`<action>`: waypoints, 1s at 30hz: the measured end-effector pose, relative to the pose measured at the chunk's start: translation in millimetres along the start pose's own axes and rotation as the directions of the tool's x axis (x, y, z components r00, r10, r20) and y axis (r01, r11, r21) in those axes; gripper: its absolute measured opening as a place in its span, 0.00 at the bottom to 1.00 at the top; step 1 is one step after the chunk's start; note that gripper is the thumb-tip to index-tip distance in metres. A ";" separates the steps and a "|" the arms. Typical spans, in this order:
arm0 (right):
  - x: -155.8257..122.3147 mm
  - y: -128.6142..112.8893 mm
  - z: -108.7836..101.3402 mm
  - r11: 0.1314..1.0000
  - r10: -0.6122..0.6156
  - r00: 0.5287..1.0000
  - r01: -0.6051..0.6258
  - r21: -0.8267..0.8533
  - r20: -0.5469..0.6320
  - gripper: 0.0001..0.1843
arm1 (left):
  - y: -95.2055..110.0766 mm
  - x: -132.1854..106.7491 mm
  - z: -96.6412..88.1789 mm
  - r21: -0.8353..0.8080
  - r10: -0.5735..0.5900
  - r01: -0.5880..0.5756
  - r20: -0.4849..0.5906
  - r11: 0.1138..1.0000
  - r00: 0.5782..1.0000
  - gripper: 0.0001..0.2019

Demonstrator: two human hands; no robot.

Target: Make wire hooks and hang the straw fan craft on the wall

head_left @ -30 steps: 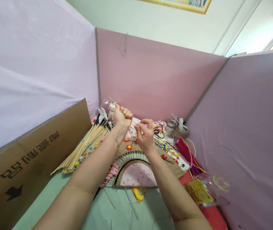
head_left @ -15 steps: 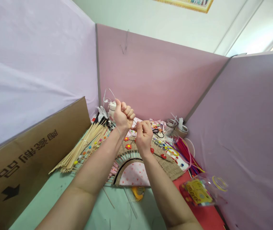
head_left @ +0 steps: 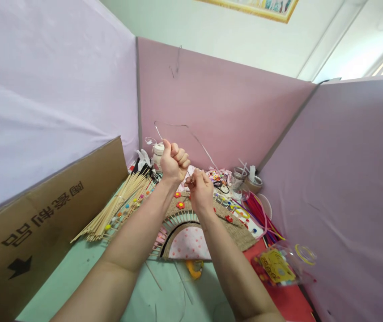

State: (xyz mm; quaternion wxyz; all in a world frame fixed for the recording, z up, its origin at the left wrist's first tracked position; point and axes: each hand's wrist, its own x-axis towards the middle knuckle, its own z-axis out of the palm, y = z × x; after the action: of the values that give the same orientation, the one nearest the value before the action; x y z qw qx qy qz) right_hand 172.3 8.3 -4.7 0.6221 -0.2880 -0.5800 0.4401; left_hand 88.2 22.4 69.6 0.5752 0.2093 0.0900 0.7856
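My left hand [head_left: 175, 160] is closed in a fist around a thin strand [head_left: 170, 124] that looks like wire. From the top of the fist the strand rises, bends and arcs over to the right. Just below and to the right, my right hand [head_left: 201, 191] pinches a short dark length of it near the bottom of the fist. Beneath both hands lies a fan-shaped piece [head_left: 240, 235] of woven twine over thin sticks. Red flowers [head_left: 180, 205] sit on the twine, and a pink dotted half circle [head_left: 189, 243] fills its centre.
A bundle of bamboo skewers [head_left: 111, 210] lies left, beside a cardboard sheet [head_left: 60, 214]. Clear jars [head_left: 240, 179] and a white bottle [head_left: 158, 154] stand behind. At right are coloured pipe cleaners [head_left: 258, 205] and a plastic jar [head_left: 277, 266] lying on its side. Pink and lilac partitions surround the table.
The strand above my left fist has swung from the left over to the right. My right hand has turned slightly and moved a little left, close to the fist.
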 end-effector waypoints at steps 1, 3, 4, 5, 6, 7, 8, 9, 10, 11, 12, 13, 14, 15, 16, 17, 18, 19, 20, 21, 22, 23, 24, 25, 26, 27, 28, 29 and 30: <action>3.9 -1.9 -3.5 1.000 0.008 1.000 -0.008 0.003 -0.001 0.22 | 0.5 5.0 -1.1 0.013 -0.025 0.025 0.023 1.000 0.999 0.27; 13.9 -6.3 -14.6 0.993 -0.068 0.997 0.065 -0.097 -0.031 0.20 | 3.1 16.1 -6.8 0.075 -0.113 0.108 0.057 0.991 0.992 0.26; 19.6 -8.1 -21.7 0.971 -0.155 0.986 0.142 -0.192 -0.057 0.20 | 5.2 20.8 -11.6 0.119 -0.165 0.158 0.051 0.980 0.985 0.26; 25.3 -9.2 -29.3 0.929 -0.260 0.962 0.225 -0.293 -0.088 0.19 | 7.8 24.2 -17.7 0.161 -0.218 0.211 0.030 0.964 0.976 0.27; 30.8 -9.3 -36.9 0.874 -0.363 0.925 0.296 -0.386 -0.112 0.19 | 10.5 25.7 -24.6 0.195 -0.271 0.266 0.000 0.944 0.963 0.30; 35.6 -8.1 -44.3 0.815 -0.450 0.884 0.349 -0.463 -0.126 0.19 | 13.0 25.0 -31.7 0.218 -0.321 0.320 -0.030 0.922 0.947 0.32; 39.6 -5.7 -51.0 0.763 -0.518 0.846 0.386 -0.519 -0.131 0.18 | 15.0 21.9 -38.3 0.229 -0.374 0.373 -0.043 0.899 0.926 0.35; 42.5 -2.1 -56.7 0.721 -0.565 0.815 0.412 -0.557 -0.130 0.17 | 16.2 16.7 -43.7 0.235 -0.428 0.425 -0.038 0.874 0.903 0.37; 44.4 2.3 -61.5 0.689 -0.598 0.792 0.428 -0.585 -0.125 0.17 | 16.4 9.9 -47.3 0.237 -0.477 0.468 -0.017 0.852 0.878 0.39; 45.3 7.3 -65.3 0.662 -0.620 0.775 0.434 -0.611 -0.122 0.16 | 15.6 1.9 -49.0 0.235 -0.511 0.495 0.010 0.837 0.859 0.39; 45.3 12.3 -68.3 0.642 -0.636 0.761 0.433 -0.633 -0.124 0.15 | 13.7 -6.3 -48.6 0.229 -0.527 0.507 0.034 0.831 0.849 0.39; 44.7 16.9 -70.4 0.627 -0.647 0.752 0.428 -0.652 -0.129 0.15 | 11.0 -14.1 -46.7 0.220 -0.524 0.503 0.045 0.836 0.850 0.37; 43.7 20.8 -72.0 0.617 -0.652 0.746 0.420 -0.665 -0.135 0.15 | 7.5 -20.8 -43.8 0.212 -0.507 0.490 0.034 0.846 0.861 0.35; 42.6 23.8 -73.1 0.614 -0.654 0.743 0.411 -0.674 -0.142 0.15 | 3.6 -25.9 -40.4 0.208 -0.482 0.471 0.005 0.857 0.876 0.31; 41.6 25.7 -73.9 0.615 -0.653 0.742 0.402 -0.678 -0.153 0.15 | -0.7 -29.2 -37.2 0.210 -0.448 0.445 -0.036 0.870 0.893 0.27; 40.7 26.6 -74.3 0.621 -0.651 0.740 0.390 -0.680 -0.169 0.15 | -5.0 -30.6 -34.7 0.221 -0.402 0.409 -0.077 0.886 0.912 0.23; 40.0 26.5 -74.5 0.628 -0.646 0.740 0.377 -0.680 -0.186 0.16 | -9.0 -30.4 -33.0 0.242 -0.342 0.359 -0.111 0.901 0.933 0.20; 39.4 25.5 -74.3 0.639 -0.635 0.747 0.365 -0.677 -0.197 0.16 | -12.6 -28.8 -32.1 0.270 -0.273 0.299 -0.131 0.915 0.953 0.19; 38.7 24.0 -73.7 0.654 -0.617 0.762 0.355 -0.668 -0.199 0.17 | -15.6 -26.2 -32.0 0.302 -0.203 0.237 -0.139 0.923 0.969 0.18; 37.8 22.2 -72.6 0.672 -0.590 0.784 0.344 -0.655 -0.192 0.17 | -17.7 -22.9 -32.3 0.334 -0.132 0.173 -0.142 0.927 0.981 0.18; 36.5 20.2 -71.0 0.694 -0.556 0.811 0.333 -0.638 -0.180 0.17 | -19.1 -19.3 -32.8 0.361 -0.060 0.110 -0.146 0.926 0.987 0.18; 34.8 18.2 -68.9 0.719 -0.519 0.838 0.321 -0.617 -0.169 0.18 | -19.7 -15.7 -33.3 0.381 0.011 0.049 -0.153 0.923 0.988 0.18; 32.8 16.6 -66.2 0.746 -0.481 0.861 0.303 -0.592 -0.165 0.18 | -19.8 -12.1 -33.7 0.393 0.079 -0.011 -0.158 0.920 0.984 0.18; 30.4 15.5 -63.1 0.777 -0.444 0.879 0.279 -0.564 -0.176 0.19 | -19.4 -8.8 -33.9 0.398 0.148 -0.074 -0.159 0.915 0.976 0.18; 27.8 14.9 -59.7 0.812 -0.405 0.892 0.248 -0.529 -0.202 0.19 | -18.9 -5.8 -34.0 0.398 0.215 -0.138 -0.156 0.907 0.964 0.18; 25.0 14.9 -56.4 0.849 -0.360 0.903 0.214 -0.483 -0.234 0.20 | -18.3 -3.1 -34.2 0.395 0.272 -0.196 -0.146 0.898 0.951 0.18; 22.1 15.4 -53.5 0.885 -0.313 0.911 0.178 -0.430 -0.268 0.21 | -17.7 -0.7 -34.7 0.393 0.310 -0.238 -0.131 0.888 0.942 0.17; 19.2 16.2 -51.5 0.912 -0.269 0.919 0.147 -0.384 -0.288 0.21 | -17.1 1.5 -35.6 0.392 0.326 -0.259 -0.114 0.883 0.938 0.17; 16.4 17.1 -50.9 0.925 -0.237 0.928 0.125 -0.359 -0.287 0.22 | -16.2 3.4 -37.1 0.390 0.319 -0.257 -0.104 0.884 0.942 0.17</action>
State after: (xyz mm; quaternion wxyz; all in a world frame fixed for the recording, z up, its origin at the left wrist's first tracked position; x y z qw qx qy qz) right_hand 217.3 38.1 -20.1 0.6897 -0.4023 -0.5599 0.2213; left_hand 85.4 34.4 30.9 0.3924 0.2595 0.2517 0.8458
